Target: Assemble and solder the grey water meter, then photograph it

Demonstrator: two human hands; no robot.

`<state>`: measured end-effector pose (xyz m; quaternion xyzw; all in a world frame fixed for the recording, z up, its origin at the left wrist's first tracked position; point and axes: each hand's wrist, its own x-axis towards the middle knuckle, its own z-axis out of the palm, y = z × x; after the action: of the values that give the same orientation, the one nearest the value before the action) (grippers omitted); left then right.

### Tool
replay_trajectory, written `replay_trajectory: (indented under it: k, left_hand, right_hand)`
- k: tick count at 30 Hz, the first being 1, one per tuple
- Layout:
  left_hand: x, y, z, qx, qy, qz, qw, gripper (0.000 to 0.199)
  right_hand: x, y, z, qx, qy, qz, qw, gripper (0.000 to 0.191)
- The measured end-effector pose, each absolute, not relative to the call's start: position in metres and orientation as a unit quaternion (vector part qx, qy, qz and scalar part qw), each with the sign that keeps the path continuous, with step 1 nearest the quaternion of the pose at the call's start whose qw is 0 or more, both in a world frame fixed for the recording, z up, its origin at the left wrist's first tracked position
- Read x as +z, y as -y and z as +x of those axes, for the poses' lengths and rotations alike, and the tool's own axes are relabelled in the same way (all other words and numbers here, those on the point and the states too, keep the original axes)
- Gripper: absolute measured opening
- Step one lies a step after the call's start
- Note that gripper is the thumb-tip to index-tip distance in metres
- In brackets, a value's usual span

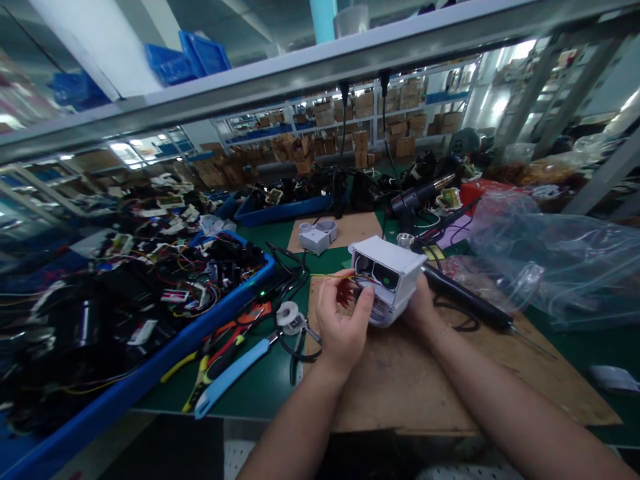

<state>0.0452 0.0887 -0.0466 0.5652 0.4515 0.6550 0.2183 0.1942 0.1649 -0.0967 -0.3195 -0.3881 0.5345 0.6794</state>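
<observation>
A white plastic housing [390, 250] with two dark openings in its front is held above the brown board, slightly tilted. My right hand [421, 303] grips it from the right and behind; most of its fingers are hidden by the housing. At its left front edge, my left hand [343, 320] is curled, with the thumb against the front and the forefinger at the side. Thin yellow and red wires [327, 275] run past the left fingertips toward the openings. Something dark red [345, 292] shows within the left hand's curl; its kind is unclear.
Left of the hands lie pliers [207, 367], a light-blue-handled tool [233, 377] and a solder spool [290, 317]. A blue tray [250, 277] is heaped with wired parts. A black soldering iron [467, 300] lies right, near clear plastic bags [565, 260]. Another white part [317, 238] sits behind.
</observation>
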Motion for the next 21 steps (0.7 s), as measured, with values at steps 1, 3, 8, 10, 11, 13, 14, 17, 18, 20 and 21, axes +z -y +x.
replay_trajectory:
  k: [1,3,8,10,11,13,14,17,18,20,21]
  left_hand:
    - [-0.046,-0.089,0.046,0.658,-0.453,0.557,0.225,0.034]
    - [-0.045,-0.090,0.046,0.661,-0.457,0.548,0.231,0.033]
    - [-0.040,-0.091,0.046,0.668,-0.432,0.558,0.236,0.021]
    - [-0.040,-0.088,0.045,0.670,-0.408,0.581,0.217,0.018]
    - [-0.040,-0.086,0.044,0.668,-0.393,0.598,0.205,0.016]
    - [-0.041,-0.082,0.043,0.655,-0.358,0.642,0.177,0.014]
    - [-0.041,-0.080,0.043,0.645,-0.336,0.668,0.160,0.016]
    - [-0.040,-0.075,0.045,0.601,-0.258,0.749,0.102,0.022]
    - [-0.039,-0.073,0.047,0.586,-0.235,0.771,0.083,0.023]
    - [-0.037,-0.069,0.050,0.561,-0.199,0.802,0.050,0.021]
    - [-0.035,-0.068,0.051,0.553,-0.187,0.811,0.034,0.020]
  right_hand:
    - [-0.098,-0.164,0.195,0.521,0.399,-0.320,0.683,0.034]
    - [-0.099,-0.163,0.198,0.503,0.413,-0.325,0.686,0.029]
    - [-0.104,-0.160,0.195,0.516,0.409,-0.329,0.677,0.028]
    - [-0.105,-0.161,0.189,0.533,0.387,-0.325,0.679,0.031]
    - [-0.105,-0.161,0.185,0.543,0.372,-0.321,0.681,0.034]
    - [-0.106,-0.163,0.179,0.564,0.340,-0.314,0.684,0.042]
    - [-0.107,-0.164,0.178,0.573,0.324,-0.311,0.686,0.045]
    - [-0.107,-0.168,0.180,0.583,0.289,-0.308,0.694,0.051]
    - [-0.107,-0.169,0.183,0.582,0.284,-0.308,0.697,0.051]
    - [-0.105,-0.169,0.189,0.584,0.285,-0.306,0.696,0.049]
    - [-0.104,-0.168,0.191,0.586,0.289,-0.305,0.693,0.047]
